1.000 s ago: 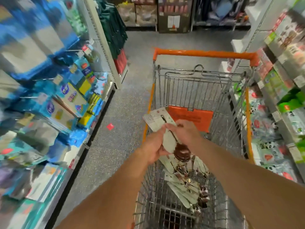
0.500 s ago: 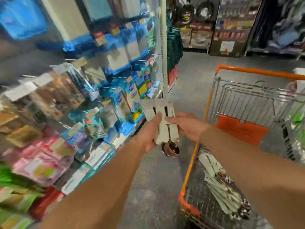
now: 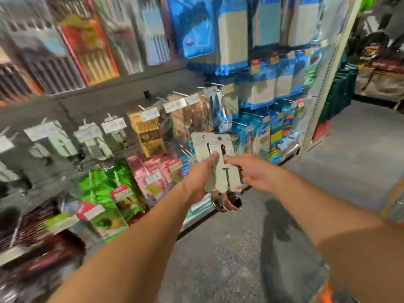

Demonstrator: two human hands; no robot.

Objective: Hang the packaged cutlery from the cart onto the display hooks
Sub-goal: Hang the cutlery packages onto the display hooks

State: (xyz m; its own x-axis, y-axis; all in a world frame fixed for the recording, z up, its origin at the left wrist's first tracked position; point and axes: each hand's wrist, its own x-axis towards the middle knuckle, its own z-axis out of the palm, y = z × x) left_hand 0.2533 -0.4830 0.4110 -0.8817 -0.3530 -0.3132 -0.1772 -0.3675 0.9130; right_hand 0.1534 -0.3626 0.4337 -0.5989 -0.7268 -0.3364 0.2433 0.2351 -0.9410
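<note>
**Inspector A:** Position of the stock?

**Inspector B:** A small fan of carded cutlery packs (image 3: 215, 159) is held upright in mid-air, in front of the display wall (image 3: 91, 106), level with its middle rows. Dark spoon bowls hang below the cards' lower edges. The punched holes in the top edges are free of any hook.

**Inspector A:** Hands?

**Inspector B:** The left hand (image 3: 200, 178) grips the cards from the left, thumb curled across their front. The right hand (image 3: 251, 171) pinches the right edge, index finger laid on the front card.

**Inspector A:** The display?

**Inspector B:** Blurred. Pale carded packs (image 3: 63, 143) already hang from hooks at the wall's left edge, with price tags (image 3: 113, 125) on the hook ends. Green packets (image 3: 105, 193) hang lower down, blue packets (image 3: 262, 136) to the right.
</note>
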